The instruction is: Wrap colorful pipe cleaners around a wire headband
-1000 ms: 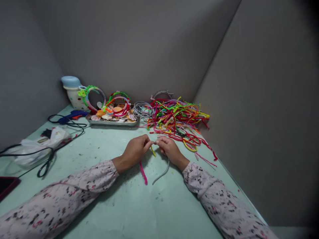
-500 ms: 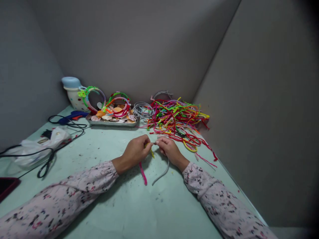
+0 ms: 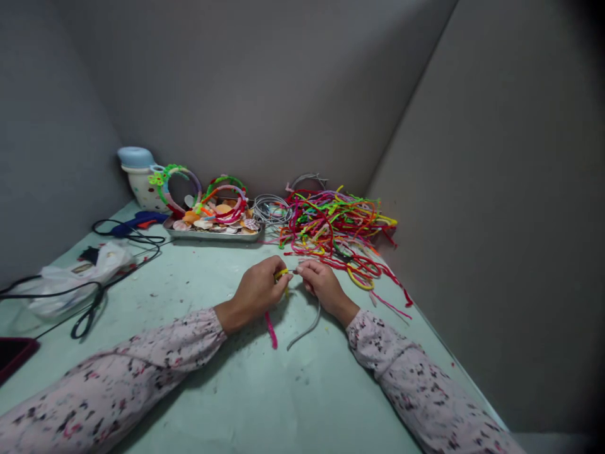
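Note:
My left hand [image 3: 261, 284] is closed, its thumb and fingers pinching a yellow pipe cleaner [image 3: 282, 273]. From below that hand sticks out the end of a pink pipe cleaner [image 3: 271, 331]. My right hand [image 3: 324, 284] pinches a grey wire [image 3: 309, 329] near the left fingertips, and the wire's free end curves down over the table. A short stretch of the wire shows between the two hands, beside the yellow pipe cleaner. Whether the yellow one is wound round the wire is too small to tell.
Behind my hands stands a metal tray [image 3: 217, 237] of seashells with colourful wrapped hoops. To its right lie coiled grey wire [image 3: 273, 211] and a heap of pipe cleaners [image 3: 340, 217]. A white plastic bag [image 3: 66, 284], black cable [image 3: 87, 318], blue-lidded container [image 3: 142, 180] and phone [image 3: 16, 358] are at left.
My left thumb has shifted slightly, so more of the yellow pipe cleaner shows at the fingertips and its hanging end shows less. My right hand is almost unmoved.

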A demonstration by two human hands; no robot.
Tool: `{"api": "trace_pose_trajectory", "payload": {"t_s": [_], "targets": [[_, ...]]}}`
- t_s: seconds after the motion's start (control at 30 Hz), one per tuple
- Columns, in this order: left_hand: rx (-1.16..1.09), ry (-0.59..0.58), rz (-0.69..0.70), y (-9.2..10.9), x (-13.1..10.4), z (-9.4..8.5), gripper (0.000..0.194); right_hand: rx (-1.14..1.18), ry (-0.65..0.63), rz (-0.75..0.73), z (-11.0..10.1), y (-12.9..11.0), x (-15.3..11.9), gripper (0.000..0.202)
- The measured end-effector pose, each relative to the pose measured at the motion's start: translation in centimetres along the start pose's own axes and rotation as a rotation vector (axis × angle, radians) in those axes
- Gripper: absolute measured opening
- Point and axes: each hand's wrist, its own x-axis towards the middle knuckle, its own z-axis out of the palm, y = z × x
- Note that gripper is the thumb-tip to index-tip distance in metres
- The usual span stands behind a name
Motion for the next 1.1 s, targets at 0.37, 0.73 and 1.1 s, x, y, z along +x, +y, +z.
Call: {"api": "trace_pose_trajectory", "payload": {"t_s": [0.37,0.73,1.1], "targets": [[-0.022,0.045,0.054,0.25,-0.02,-0.4,0.008,0.032,-0.032,-0.037,0.05,-0.21,-0.26,0.021],[-0.102,0.078,0.004,0.82,-0.04,-0.39,0.009,0.067,0.004,-0.051,0.04,-0.25,-0.42,0.023],[-0.787,-0.177,-0.415,0.14,0.81,-0.43,0.049,0.091,0.079,-0.071,0.02,-0.03,-0.29,0.023]]}}
